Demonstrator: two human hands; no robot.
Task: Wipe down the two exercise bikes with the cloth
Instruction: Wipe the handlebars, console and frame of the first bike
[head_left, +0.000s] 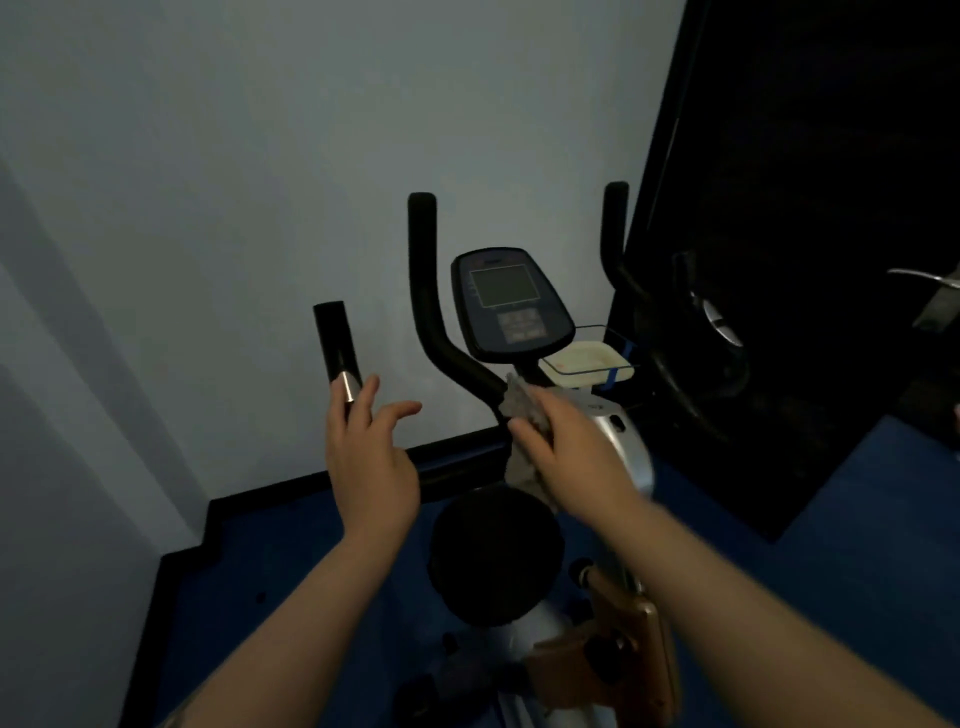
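Note:
An exercise bike (623, 452) with a silver body stands in front of me, its black seat (493, 551) low in the middle. Its console (511, 304) faces me between two black handlebars (426, 291). My right hand (566, 452) holds a grey cloth (522, 408) against the stem just below the console. My left hand (371, 457) hovers with spread fingers beside a separate black grip with a silver end (340, 353), apart from it. Only one bike is plainly visible.
A pale wall fills the left and back. A black baseboard (260, 504) edges the blue floor (857, 519). A small wire tray with a cream dish (587, 358) sits right of the console. A dark door or panel (805, 208) with a metal handle (930, 278) stands at the right.

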